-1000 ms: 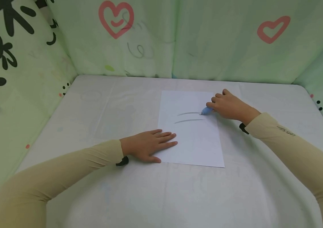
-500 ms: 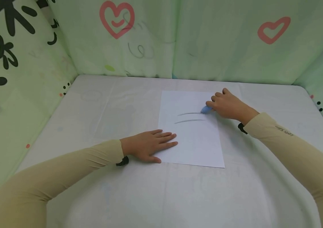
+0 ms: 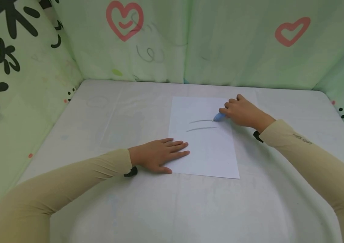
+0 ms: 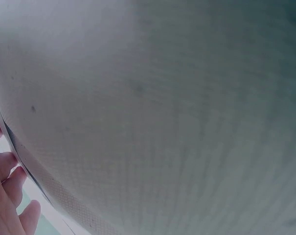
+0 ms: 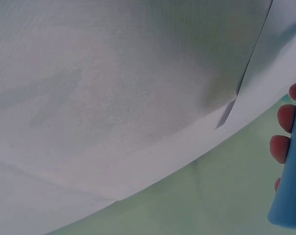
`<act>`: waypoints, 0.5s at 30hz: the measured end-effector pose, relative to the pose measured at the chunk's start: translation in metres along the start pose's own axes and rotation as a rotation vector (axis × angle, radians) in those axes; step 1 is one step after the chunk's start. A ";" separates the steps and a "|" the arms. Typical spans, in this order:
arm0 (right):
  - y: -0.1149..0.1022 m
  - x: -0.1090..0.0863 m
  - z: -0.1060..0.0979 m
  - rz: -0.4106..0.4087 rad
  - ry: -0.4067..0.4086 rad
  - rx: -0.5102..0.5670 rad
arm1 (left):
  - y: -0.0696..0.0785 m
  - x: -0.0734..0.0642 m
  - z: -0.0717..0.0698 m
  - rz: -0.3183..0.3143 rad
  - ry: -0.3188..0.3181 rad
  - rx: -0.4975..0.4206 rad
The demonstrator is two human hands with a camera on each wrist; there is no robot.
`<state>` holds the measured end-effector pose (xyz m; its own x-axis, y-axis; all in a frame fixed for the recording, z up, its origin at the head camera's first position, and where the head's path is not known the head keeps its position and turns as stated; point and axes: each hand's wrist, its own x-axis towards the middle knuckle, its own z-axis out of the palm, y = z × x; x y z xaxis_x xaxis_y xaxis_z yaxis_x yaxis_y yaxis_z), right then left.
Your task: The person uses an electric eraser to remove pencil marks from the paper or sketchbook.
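Observation:
A white sheet of paper (image 3: 205,155) lies on the white-covered table, with two thin grey curved lines across its upper half. My left hand (image 3: 159,155) rests flat on its left side, fingers spread. At the upper right, my right hand (image 3: 243,111) grips a blue squeeze bottle (image 3: 219,116) tilted down, its narrow tip right at the right end of the upper line (image 3: 200,121). The lower line (image 3: 202,129) runs just below. In the right wrist view, fingertips curl round the smooth body of the bottle (image 5: 290,161). The left wrist view catches only the fingers (image 4: 13,186) at its edge.
The white tablecloth (image 3: 123,114) stretches around the paper on all sides. Green curtains (image 3: 214,50) with red hearts and black lettering enclose the back and both sides of the table. A dark wrist strap shows at each cuff.
Very little differs. The blue squeeze bottle and right hand have shifted slightly near the upper line's right end; the left hand and paper have stayed in place.

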<state>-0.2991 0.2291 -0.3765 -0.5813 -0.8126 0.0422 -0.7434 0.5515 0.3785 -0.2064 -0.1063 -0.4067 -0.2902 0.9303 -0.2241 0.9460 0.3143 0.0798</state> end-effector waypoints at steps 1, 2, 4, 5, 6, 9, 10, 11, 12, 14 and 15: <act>0.000 0.000 0.000 -0.005 0.000 0.002 | 0.000 0.000 0.000 0.001 0.000 -0.002; 0.000 0.000 0.000 -0.008 -0.003 0.002 | 0.000 0.000 0.000 0.002 0.001 0.000; 0.000 0.001 -0.001 -0.002 -0.012 0.000 | 0.000 0.000 0.000 0.001 -0.001 0.002; 0.000 0.001 0.000 0.008 -0.016 -0.001 | -0.001 0.000 0.001 0.002 0.000 0.004; 0.000 0.001 0.000 0.018 -0.024 -0.004 | -0.001 0.000 0.001 0.003 0.001 0.004; 0.002 0.000 0.001 0.025 -0.042 0.003 | -0.001 0.000 0.001 0.003 0.003 0.001; 0.002 0.000 0.001 0.018 -0.042 0.005 | -0.001 0.000 0.001 0.003 0.003 0.000; 0.002 0.000 0.001 0.010 -0.044 0.008 | -0.001 0.001 0.002 0.004 0.003 -0.003; 0.002 0.000 0.001 0.005 -0.043 0.012 | -0.001 0.001 0.002 0.003 0.001 -0.002; 0.001 0.000 0.001 0.007 -0.043 0.007 | -0.001 0.000 0.001 0.001 -0.003 -0.002; 0.001 0.001 0.001 0.012 -0.041 0.005 | -0.001 0.000 0.001 0.001 -0.004 -0.003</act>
<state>-0.3005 0.2294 -0.3766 -0.6035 -0.7973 0.0089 -0.7375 0.5625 0.3738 -0.2074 -0.1066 -0.4078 -0.2891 0.9298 -0.2279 0.9456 0.3144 0.0831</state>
